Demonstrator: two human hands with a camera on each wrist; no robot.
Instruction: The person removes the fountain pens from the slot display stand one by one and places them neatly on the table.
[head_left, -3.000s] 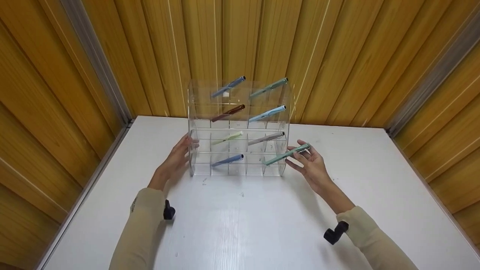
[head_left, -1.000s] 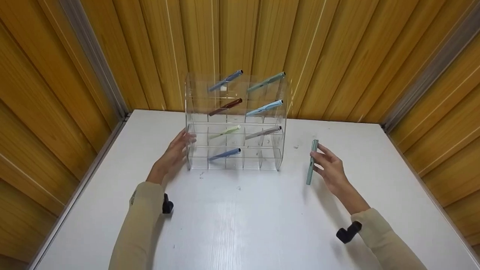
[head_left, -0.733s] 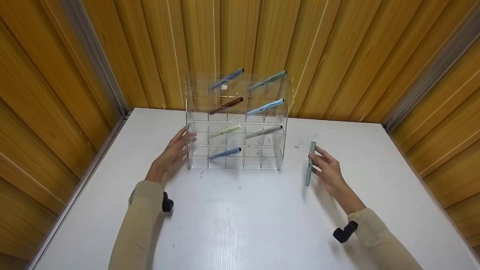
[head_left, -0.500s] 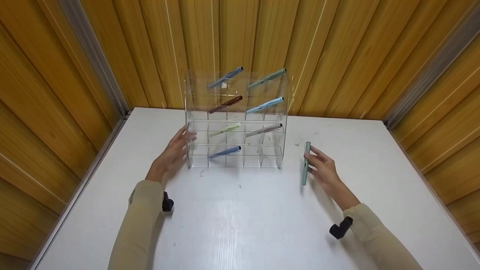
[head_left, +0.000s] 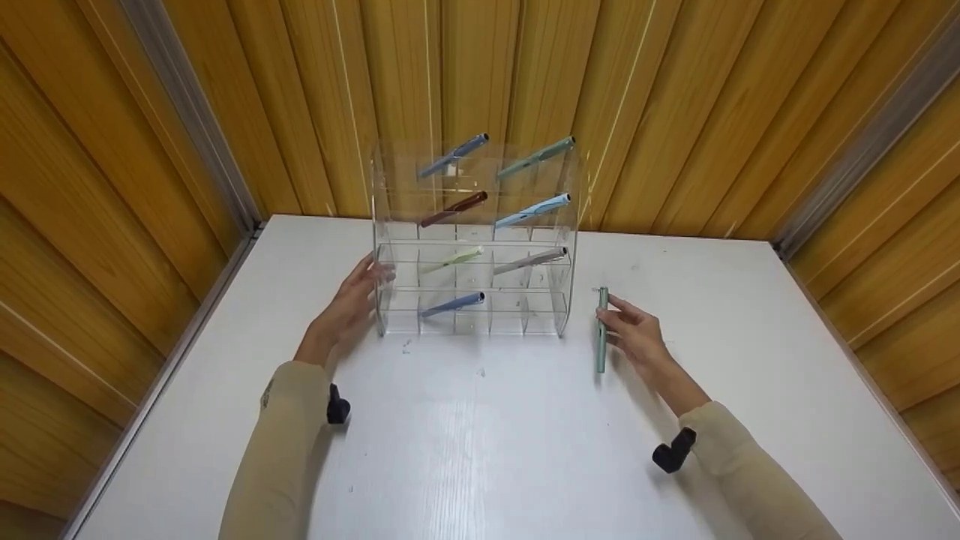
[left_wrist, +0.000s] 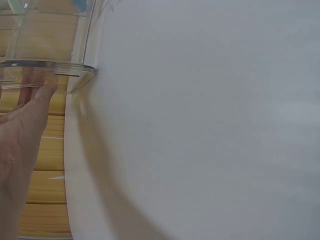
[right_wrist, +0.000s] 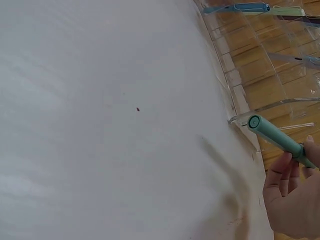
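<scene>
A clear acrylic pen rack (head_left: 510, 289) stands on the table, with several pens slanting out of its tiers. My left hand (head_left: 349, 307) touches the rack's left side with extended fingers; in the left wrist view its fingertips meet the clear side panel (left_wrist: 50, 65). To the right of the rack, my right hand (head_left: 636, 335) pinches a green pen (head_left: 601, 341) between thumb and fingers. That pen is almost vertical in the head view, apart from the rack. The right wrist view shows one round end of the green pen (right_wrist: 277, 137) facing the camera.
Racked pens include a dark red pen (head_left: 454, 209), a light blue pen (head_left: 533, 211), a pale green pen (head_left: 453, 259), a grey pen (head_left: 531, 260) and a lower blue pen (head_left: 454, 304). Wood-look panels (head_left: 480, 67) wall in the white table (head_left: 465, 450).
Three seconds ago the green pen slanted across the rack's lower right corner. My right hand took it rightward and turned it upright, then drifted back left. My left hand stayed at the rack.
</scene>
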